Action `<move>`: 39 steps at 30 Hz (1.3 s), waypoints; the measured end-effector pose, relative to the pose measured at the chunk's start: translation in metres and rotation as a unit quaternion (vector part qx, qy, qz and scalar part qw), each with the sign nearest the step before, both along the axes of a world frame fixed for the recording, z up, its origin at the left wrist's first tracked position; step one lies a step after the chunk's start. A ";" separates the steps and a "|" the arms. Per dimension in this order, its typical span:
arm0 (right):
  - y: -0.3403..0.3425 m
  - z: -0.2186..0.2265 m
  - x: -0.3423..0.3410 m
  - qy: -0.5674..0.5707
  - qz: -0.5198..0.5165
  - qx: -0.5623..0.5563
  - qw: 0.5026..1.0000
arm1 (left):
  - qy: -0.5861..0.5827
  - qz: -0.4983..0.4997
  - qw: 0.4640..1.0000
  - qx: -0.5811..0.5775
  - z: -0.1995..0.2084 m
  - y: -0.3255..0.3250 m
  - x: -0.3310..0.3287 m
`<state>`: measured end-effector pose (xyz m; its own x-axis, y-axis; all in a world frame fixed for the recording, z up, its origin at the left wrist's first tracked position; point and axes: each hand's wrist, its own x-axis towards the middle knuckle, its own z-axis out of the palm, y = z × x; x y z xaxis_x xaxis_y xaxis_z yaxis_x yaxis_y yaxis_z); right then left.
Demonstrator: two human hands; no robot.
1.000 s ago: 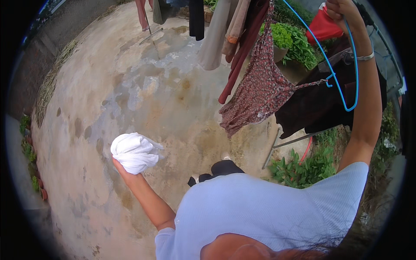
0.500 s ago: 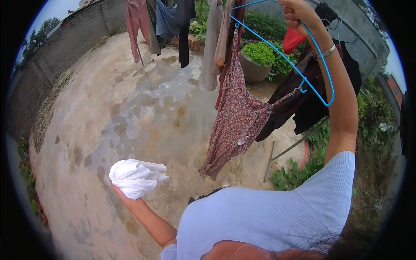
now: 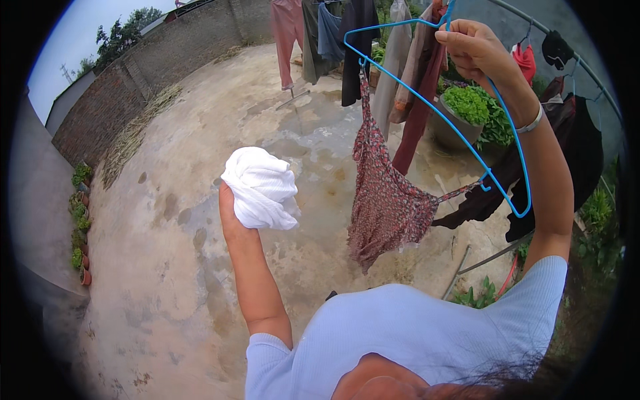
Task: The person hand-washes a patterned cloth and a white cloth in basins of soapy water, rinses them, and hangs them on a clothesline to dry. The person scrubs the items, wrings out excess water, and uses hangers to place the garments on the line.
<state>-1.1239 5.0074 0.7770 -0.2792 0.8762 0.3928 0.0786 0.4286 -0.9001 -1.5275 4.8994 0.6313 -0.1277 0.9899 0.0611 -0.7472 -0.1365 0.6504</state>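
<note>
My left hand [image 3: 228, 201] holds a bunched white cloth [image 3: 262, 190] out in front of me, over the concrete yard. The cloth hides most of its fingers. Raised at the upper right, my right hand [image 3: 472, 52] is closed around the upper part of a blue wire clothes hanger [image 3: 489, 172], near its hook. A red floral camisole [image 3: 388, 213] dangles from the hanger by its thin straps, one near each end. The garment hangs freely, apart from the white cloth.
Behind the hanger hang several garments, including pink trousers [image 3: 287, 40] and dark trousers [image 3: 358, 50]. A curved metal rail [image 3: 567, 47] carries black clothes at right. A large planter [image 3: 455, 127] stands beyond. Small potted plants [image 3: 81, 220] line the left wall.
My left hand has lifted the white cloth upward and to the right. The camisole and hanger sit slightly further right in view, and the whole view has shifted.
</note>
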 end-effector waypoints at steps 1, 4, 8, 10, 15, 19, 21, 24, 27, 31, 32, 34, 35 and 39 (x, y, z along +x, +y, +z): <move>-0.001 0.002 -0.018 -0.014 0.028 -0.022 0.999 | -0.016 -0.030 0.999 0.016 0.016 0.009 -0.001; 0.002 0.007 -0.065 -0.026 0.034 -0.042 0.998 | -0.049 -0.093 0.994 0.012 0.062 0.042 0.016; 0.003 0.016 -0.092 -0.019 0.111 -0.068 0.991 | 0.009 -0.091 0.995 0.046 0.116 0.085 0.073; 0.019 0.007 -0.103 -0.023 0.125 -0.049 0.991 | 0.131 0.029 0.988 0.077 0.135 0.105 0.100; 0.060 0.008 -0.095 0.039 0.113 -0.024 0.993 | 0.322 0.250 0.894 0.185 0.182 0.124 0.128; 0.099 0.015 -0.057 0.006 0.025 -0.058 0.998 | 0.313 0.318 0.878 0.170 0.191 0.117 0.069; 0.105 0.020 -0.050 0.029 0.028 -0.070 0.997 | 0.331 0.387 0.844 0.167 0.186 0.113 0.026; 0.106 0.034 -0.053 0.062 0.029 -0.065 0.996 | 0.329 0.456 0.808 0.174 0.184 0.088 -0.031; 0.110 0.044 -0.056 0.072 0.012 -0.060 0.996 | 0.411 0.494 0.756 0.125 0.174 0.064 -0.048; 0.109 0.051 -0.061 0.129 0.027 -0.056 0.990 | 0.532 0.459 0.710 0.046 0.151 0.058 -0.053; 0.113 0.053 -0.064 0.136 0.024 -0.057 0.989 | 0.591 0.445 0.672 0.029 0.145 0.057 -0.056; 0.111 0.059 -0.070 0.151 0.029 -0.060 0.986 | 0.637 0.408 0.653 -0.030 0.136 0.056 -0.050; 0.107 0.059 -0.076 0.188 0.035 -0.064 0.979 | 0.658 0.389 0.642 -0.059 0.133 0.055 -0.047; 0.098 0.065 -0.100 0.253 0.029 -0.066 0.965 | 0.724 0.184 0.654 -0.120 0.117 0.070 -0.027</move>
<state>-1.2234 5.1057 0.8416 -0.1314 0.9166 0.3776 -0.4067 0.2976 -0.8637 -1.5546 4.9692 0.7487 -0.3414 0.9113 0.2303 0.7305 0.1030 0.6751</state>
